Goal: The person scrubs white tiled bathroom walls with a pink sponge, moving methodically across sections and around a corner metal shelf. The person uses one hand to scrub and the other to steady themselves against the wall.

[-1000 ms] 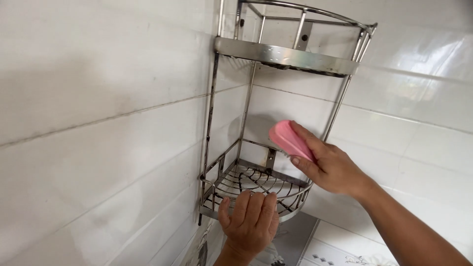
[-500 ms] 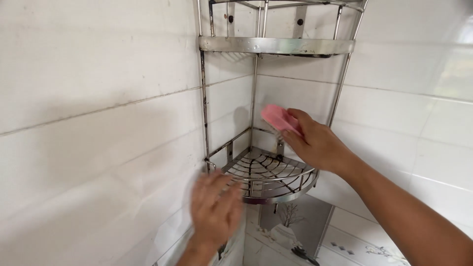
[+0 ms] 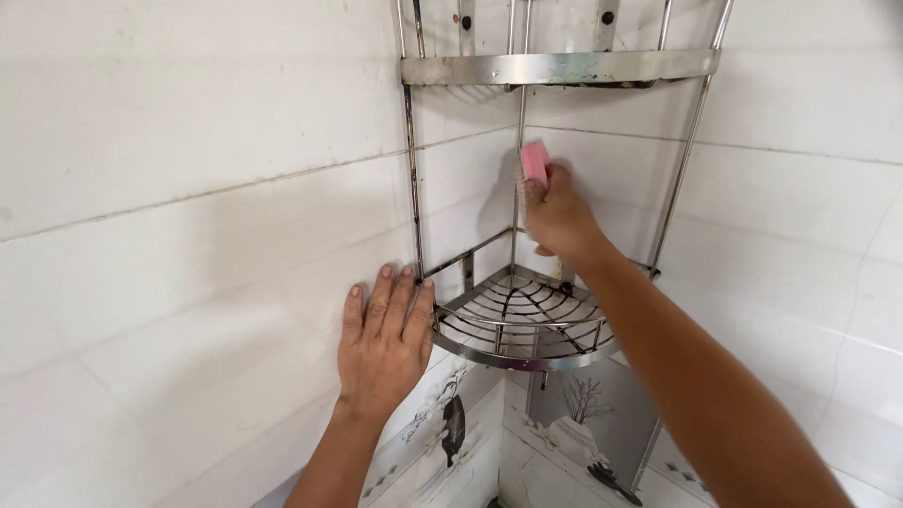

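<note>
A metal corner rack (image 3: 527, 325) with a wire lower shelf and a flat upper shelf (image 3: 560, 68) is fixed in the corner of a white tiled wall. My right hand (image 3: 557, 214) grips a pink scrub brush (image 3: 533, 161) and presses it against the rack's rear upright rod, above the lower shelf. My left hand (image 3: 384, 341) lies flat on the left wall tile, fingers together, its fingertips next to the rack's left upright and the lower shelf's rim.
White wall tiles (image 3: 188, 188) with dark grout lines cover both walls. Below the rack run patterned tiles (image 3: 574, 423) with grey tree and vase motifs. The rack's thin upright rods (image 3: 411, 169) stand at left and right.
My left hand rose from below the lower shelf and settled flat on the left wall. My right hand carried the pink brush up and left to the rear rod. The view moved closer.
</note>
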